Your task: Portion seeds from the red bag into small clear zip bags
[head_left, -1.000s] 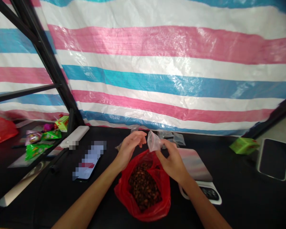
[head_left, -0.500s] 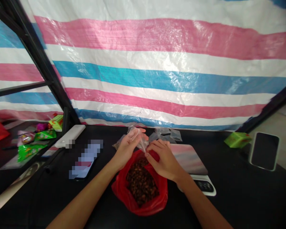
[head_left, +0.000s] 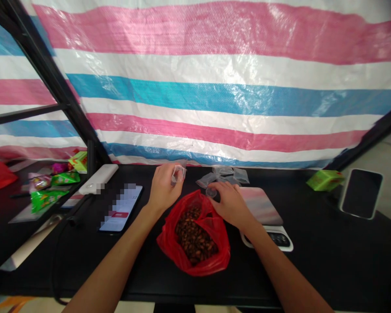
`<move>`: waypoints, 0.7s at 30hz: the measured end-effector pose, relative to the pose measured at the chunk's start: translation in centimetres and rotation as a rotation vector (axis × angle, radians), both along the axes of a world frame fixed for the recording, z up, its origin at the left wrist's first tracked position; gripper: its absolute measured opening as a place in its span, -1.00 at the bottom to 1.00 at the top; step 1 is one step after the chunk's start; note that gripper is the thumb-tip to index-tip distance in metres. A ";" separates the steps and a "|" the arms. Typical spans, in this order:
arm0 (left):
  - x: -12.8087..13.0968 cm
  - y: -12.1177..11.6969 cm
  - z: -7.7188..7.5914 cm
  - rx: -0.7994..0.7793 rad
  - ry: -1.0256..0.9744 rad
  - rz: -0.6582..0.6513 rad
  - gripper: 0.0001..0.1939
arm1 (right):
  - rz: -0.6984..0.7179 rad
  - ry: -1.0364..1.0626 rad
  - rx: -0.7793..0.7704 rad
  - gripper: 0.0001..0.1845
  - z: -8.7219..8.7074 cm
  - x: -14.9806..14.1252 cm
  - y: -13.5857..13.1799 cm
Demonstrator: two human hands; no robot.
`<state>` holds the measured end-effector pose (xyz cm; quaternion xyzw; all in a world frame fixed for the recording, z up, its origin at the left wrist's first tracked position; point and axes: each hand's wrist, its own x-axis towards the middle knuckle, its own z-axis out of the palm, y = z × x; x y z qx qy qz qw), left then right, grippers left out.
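Note:
A red plastic bag (head_left: 195, 271) stands open on the black table, filled with small brown seeds or nuts (head_left: 197, 243). Beyond its far left rim, my left hand (head_left: 164, 184) is curled round a clear plastic bag (head_left: 179, 174), whose mouth gapes toward me; the rest of this bag is mostly hidden by the hand. At the red bag's far right edge, my right hand (head_left: 230, 202) pinches a small clear round cup (head_left: 211, 191) between thumb and fingers. Several small clear bags (head_left: 226, 174) lie just beyond my right hand.
A lit phone (head_left: 122, 211) and a white power bank (head_left: 99, 178) lie left. Right of the red bag are a pinkish flat case (head_left: 263, 206) and a white phone case (head_left: 286, 245). A green box (head_left: 326, 180) and upright phone (head_left: 361, 193) stand far right; snack packs (head_left: 48, 198) lie far left.
My hands have parted from where they met at the clear bag. The left has gone left with it, its mouth now open; the right now shows a small clear cup. The view tilts lower.

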<state>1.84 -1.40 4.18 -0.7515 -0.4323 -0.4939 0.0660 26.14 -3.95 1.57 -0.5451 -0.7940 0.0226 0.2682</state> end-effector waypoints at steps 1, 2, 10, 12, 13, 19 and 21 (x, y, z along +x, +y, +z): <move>0.0 0.2 0.0 -0.013 -0.011 -0.008 -0.86 | -0.025 0.057 0.052 -0.69 0.4 0.1 0.1; 0.0 0.3 0.0 -0.026 -0.027 -0.017 -0.86 | -0.037 0.125 0.115 -0.64 0.8 0.3 0.2; -0.9 -5.1 2.6 -0.035 -0.057 0.027 -0.87 | 0.424 0.286 -0.032 -0.34 3.1 -3.3 -4.6; -0.9 -10.4 1.7 -0.061 -0.153 0.126 -0.91 | 0.508 0.168 -0.101 -0.34 2.8 -4.2 -5.3; -0.9 -13.2 0.8 -0.045 -0.159 0.131 -0.90 | 0.516 0.124 -0.104 -0.34 2.7 -4.2 -5.4; -0.4 -21.6 -4.4 -0.053 0.187 0.020 -0.64 | 0.336 -0.159 -0.021 -0.32 3.7 -2.4 -4.3; -0.3 -21.3 -4.4 -0.123 0.264 -0.010 -0.55 | 0.315 -0.242 -0.022 -0.35 4.4 -1.7 -4.5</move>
